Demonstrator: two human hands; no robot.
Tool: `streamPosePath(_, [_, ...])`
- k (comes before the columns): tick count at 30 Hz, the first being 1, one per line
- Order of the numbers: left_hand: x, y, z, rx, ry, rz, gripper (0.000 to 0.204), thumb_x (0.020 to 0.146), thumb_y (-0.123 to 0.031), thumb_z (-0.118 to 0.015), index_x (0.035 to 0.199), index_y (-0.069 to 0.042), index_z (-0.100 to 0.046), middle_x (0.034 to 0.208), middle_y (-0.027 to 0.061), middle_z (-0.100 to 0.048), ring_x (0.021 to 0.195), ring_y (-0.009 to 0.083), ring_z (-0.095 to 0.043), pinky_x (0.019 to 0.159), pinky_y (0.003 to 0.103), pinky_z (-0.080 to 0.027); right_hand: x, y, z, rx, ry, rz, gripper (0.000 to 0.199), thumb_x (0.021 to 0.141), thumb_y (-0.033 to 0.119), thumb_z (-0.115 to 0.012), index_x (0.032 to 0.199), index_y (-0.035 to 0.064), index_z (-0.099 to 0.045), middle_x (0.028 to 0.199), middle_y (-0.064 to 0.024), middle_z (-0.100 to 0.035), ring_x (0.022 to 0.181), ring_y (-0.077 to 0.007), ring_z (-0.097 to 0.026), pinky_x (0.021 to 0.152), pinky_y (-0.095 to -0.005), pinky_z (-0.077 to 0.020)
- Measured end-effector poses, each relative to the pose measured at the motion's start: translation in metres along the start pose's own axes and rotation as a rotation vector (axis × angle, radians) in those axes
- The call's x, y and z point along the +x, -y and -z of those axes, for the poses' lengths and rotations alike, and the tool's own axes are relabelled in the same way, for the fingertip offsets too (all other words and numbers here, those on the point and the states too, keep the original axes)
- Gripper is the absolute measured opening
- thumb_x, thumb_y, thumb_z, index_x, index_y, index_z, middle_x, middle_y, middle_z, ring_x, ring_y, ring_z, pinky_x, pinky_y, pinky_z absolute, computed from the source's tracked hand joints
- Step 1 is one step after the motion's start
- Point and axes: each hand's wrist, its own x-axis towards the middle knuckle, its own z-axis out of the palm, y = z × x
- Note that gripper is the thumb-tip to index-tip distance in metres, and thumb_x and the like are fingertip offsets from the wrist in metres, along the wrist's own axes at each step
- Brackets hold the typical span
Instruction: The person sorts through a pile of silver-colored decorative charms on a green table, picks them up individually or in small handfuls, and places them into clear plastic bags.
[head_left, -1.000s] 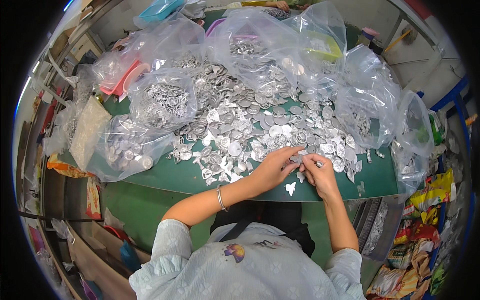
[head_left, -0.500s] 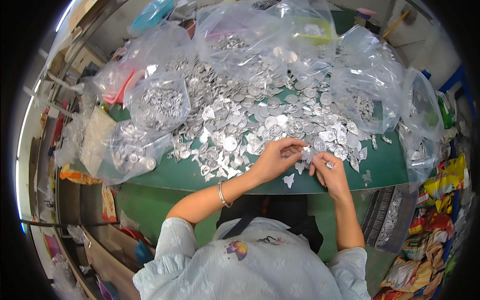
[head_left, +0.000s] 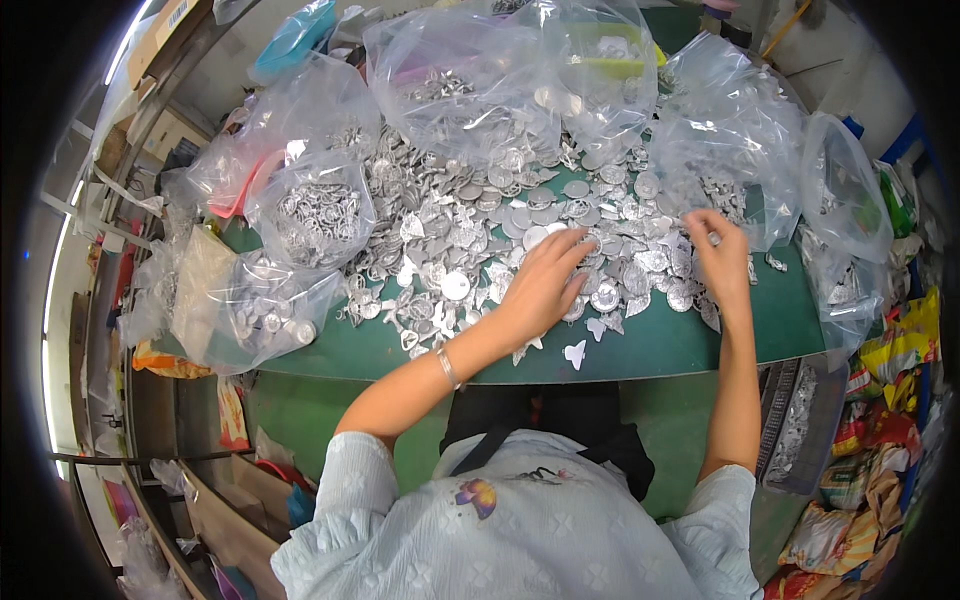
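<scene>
A heap of flat silver metal pieces, with discs, ovals and animal-like shapes, covers the middle of the green table. My left hand rests on the front of the heap, fingers stretched out and lying over the pieces. At the heap's right side, beside a clear plastic bag of small metal parts, my right hand has its fingers curled together, a ring showing on one. Whatever may be between those fingertips is hidden. A small silver butterfly-shaped piece lies apart near the front edge.
Clear bags of metal parts, including one at the left, line the heap's left, back and right. A dark crate stands below the table's right end, near colourful packages. Cardboard stands at lower left.
My hands were together over the front edge, fingering a small silver piece. They have parted: the left moved onto the heap and opened, the right swung right and away toward the bag.
</scene>
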Motion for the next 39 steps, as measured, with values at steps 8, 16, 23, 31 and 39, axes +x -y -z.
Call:
streamPosePath(8, [-0.018, 0.017, 0.003, 0.301, 0.209, -0.1, 0.042, 0.081, -0.021, -0.056, 0.12, -0.01, -0.047, 0.125, 0.0165, -0.039, 0.119, 0.037, -0.034, 0.097, 0.05, -0.028, -0.02, 0.022, -0.027, -0.114, 0.346, 0.041, 0.019, 0.071, 0.019, -0.068, 0.085, 0.0053, -0.066, 0.066, -0.0134, -0.061, 0.062, -0.0299, -0.058, 0.061, -0.0355, -0.0451])
streamPosePath(16, [-0.061, 0.028, 0.032, 0.324, 0.139, 0.111, 0.039, 0.08, -0.016, -0.057, 0.117, -0.008, -0.048, 0.124, 0.0164, -0.04, 0.119, 0.0368, -0.034, 0.099, 0.049, -0.027, -0.01, 0.03, -0.066, -0.406, 0.366, 0.31, 0.021, 0.069, 0.017, -0.069, 0.085, 0.0052, -0.063, 0.079, -0.0103, -0.056, 0.067, -0.0308, -0.058, 0.058, -0.0399, -0.0447])
streamPosePath(23, [-0.07, 0.011, 0.052, 0.097, -0.027, 0.206, 0.036, 0.079, -0.007, -0.057, 0.115, -0.005, -0.05, 0.122, 0.0164, -0.043, 0.115, 0.0352, -0.04, 0.095, 0.043, -0.034, -0.008, 0.034, -0.059, 0.014, 0.368, 0.162, 0.018, 0.073, 0.016, -0.066, 0.085, 0.0025, -0.064, 0.08, -0.012, -0.059, 0.074, -0.0275, -0.058, 0.065, -0.0333, -0.0448])
streamPosePath(31, [-0.096, -0.042, 0.02, -1.323, 0.346, 0.503, 0.03, 0.089, -0.007, -0.049, 0.118, -0.003, -0.048, 0.108, 0.008, -0.055, 0.1, 0.0132, -0.052, 0.084, 0.025, -0.043, -0.031, 0.071, -0.105, -0.388, 0.462, 0.334, 0.03, 0.074, 0.019, -0.066, 0.099, 0.0046, -0.056, 0.098, -0.0104, -0.056, 0.07, -0.0325, -0.058, 0.061, -0.0383, -0.046])
streamPosePath(39, [-0.11, -0.047, 0.017, -1.87, -0.061, 0.904, 0.033, 0.093, -0.018, -0.042, 0.119, 0.002, -0.045, 0.113, 0.0141, -0.054, 0.105, 0.0219, -0.052, 0.09, 0.032, -0.042, -0.044, 0.075, -0.085, 0.132, 0.466, 0.068, 0.016, 0.073, 0.01, -0.066, 0.084, -0.0004, -0.06, 0.076, -0.013, -0.06, 0.067, -0.0234, -0.056, 0.064, -0.0297, -0.0446])
